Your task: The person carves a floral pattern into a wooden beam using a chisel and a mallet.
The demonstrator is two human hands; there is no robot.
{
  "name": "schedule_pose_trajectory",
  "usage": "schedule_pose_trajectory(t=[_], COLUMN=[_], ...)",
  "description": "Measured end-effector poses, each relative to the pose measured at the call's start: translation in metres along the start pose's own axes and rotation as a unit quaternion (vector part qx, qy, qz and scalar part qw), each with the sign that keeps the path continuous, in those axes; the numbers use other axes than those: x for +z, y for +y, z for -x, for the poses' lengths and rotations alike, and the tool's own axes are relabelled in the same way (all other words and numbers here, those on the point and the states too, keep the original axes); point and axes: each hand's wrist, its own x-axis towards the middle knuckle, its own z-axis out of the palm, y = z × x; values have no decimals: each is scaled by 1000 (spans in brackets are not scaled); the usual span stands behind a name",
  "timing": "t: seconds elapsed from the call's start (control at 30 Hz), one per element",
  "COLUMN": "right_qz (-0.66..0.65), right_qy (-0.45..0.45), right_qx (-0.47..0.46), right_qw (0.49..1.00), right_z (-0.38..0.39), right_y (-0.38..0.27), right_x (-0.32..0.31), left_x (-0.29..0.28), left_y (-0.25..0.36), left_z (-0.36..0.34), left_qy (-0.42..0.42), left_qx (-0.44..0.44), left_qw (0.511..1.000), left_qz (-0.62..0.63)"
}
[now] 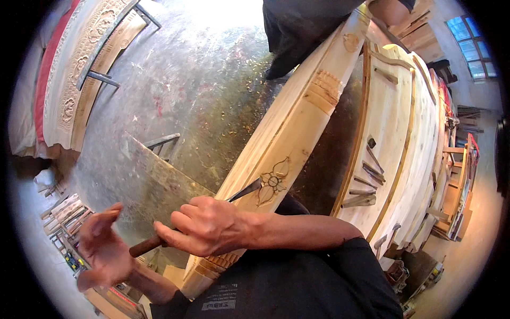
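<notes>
A long pale wooden beam (297,125) runs diagonally across the middle, bearing a carved flower (272,182) and blocks of carved ridges. My right hand (208,226) is wrapped round a chisel (246,189), its forearm reaching across in front of my body. The steel blade slants over the beam, its tip beside the flower's petals; whether it bites into the wood I cannot tell. Out of my fist, toward the left, sticks the brown handle's end. Close to that end, my left hand (105,251) is held up with fingers spread, slightly blurred, holding nothing.
Another person in dark clothes (305,29) is at the beam's far end. On the right, broad planks (393,143) carry several chisels (373,173) and a wooden block (386,75). A carved panel (79,74) stands far left by a metal frame (103,80). Shavings litter the floor (223,114).
</notes>
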Motion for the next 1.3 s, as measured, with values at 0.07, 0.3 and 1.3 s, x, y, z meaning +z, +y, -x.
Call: schedule_pose_trajectory(t=[0.07, 0.3, 1.3], right_qz=[3, 14, 41], right_qy=[2, 9, -22], right_qx=[2, -12, 153], right_qw=[1000, 1000, 987], right_z=[0, 0, -24], right_y=[0, 0, 1], right_x=[2, 3, 27], left_x=[-5, 5, 43], left_y=[-2, -3, -67], left_z=[3, 9, 99], left_qy=[-14, -78, -47], left_qx=[9, -20, -392], left_qw=[1000, 996, 884], left_qz=[4, -44, 251])
